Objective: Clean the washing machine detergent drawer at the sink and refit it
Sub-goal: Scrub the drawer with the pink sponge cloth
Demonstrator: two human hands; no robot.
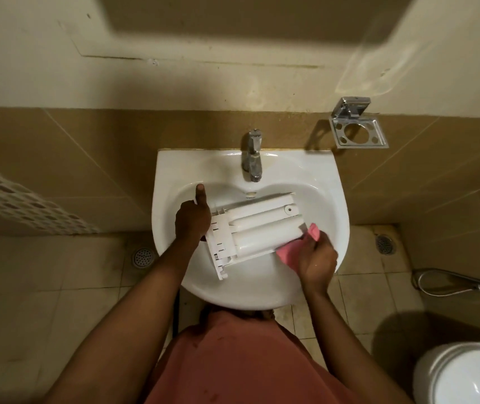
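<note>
Detergent drawer [259,228] (ribbed white plastic) held in curled grip by left hand [192,220], right hand [317,258] clutching pink cloth [291,247].

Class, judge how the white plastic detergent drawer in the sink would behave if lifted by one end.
Probably stiff: the white plastic detergent drawer keeps its shape, propped in the white ceramic sink. Likely light: the left hand holds one end. Its smooth surfaces may slip.
</note>
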